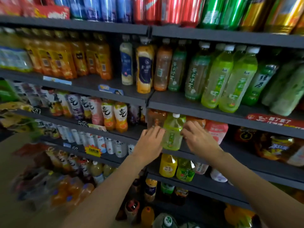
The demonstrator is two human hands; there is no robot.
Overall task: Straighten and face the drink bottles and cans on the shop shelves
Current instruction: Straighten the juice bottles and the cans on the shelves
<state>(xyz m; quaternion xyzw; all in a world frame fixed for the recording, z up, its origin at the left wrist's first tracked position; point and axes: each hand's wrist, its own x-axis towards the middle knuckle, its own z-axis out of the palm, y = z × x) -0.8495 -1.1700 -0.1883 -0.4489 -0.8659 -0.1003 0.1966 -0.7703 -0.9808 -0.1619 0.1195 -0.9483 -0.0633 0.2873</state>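
Everywhere across the frame run dark grey metal shelves (230, 106), stacked in tiers and crowded with drinks, their front edges carrying paper price tags. Along the top of the frame stand glossy cans (166, 10) in blue, red, green and gold; below them, at upper left, a row of orange juice bottles (74, 60), and at upper right, tall pale green tea bottles (230, 76) with white caps. Just below the middle of the frame a clear plastic green tea bottle (172, 132) stands upright at the shelf's front edge, white-capped, with a green label and yellowish liquid. It sits directly between both hands: the left hand (150, 142) curls its fingers against the bottle's left side, and the right hand (197, 137) curls its fingers onto the right side, so each grip is closed around the bottle. Touching it at left is an amber bottle (155, 119); at right, a pink-labelled bottle (216, 130).
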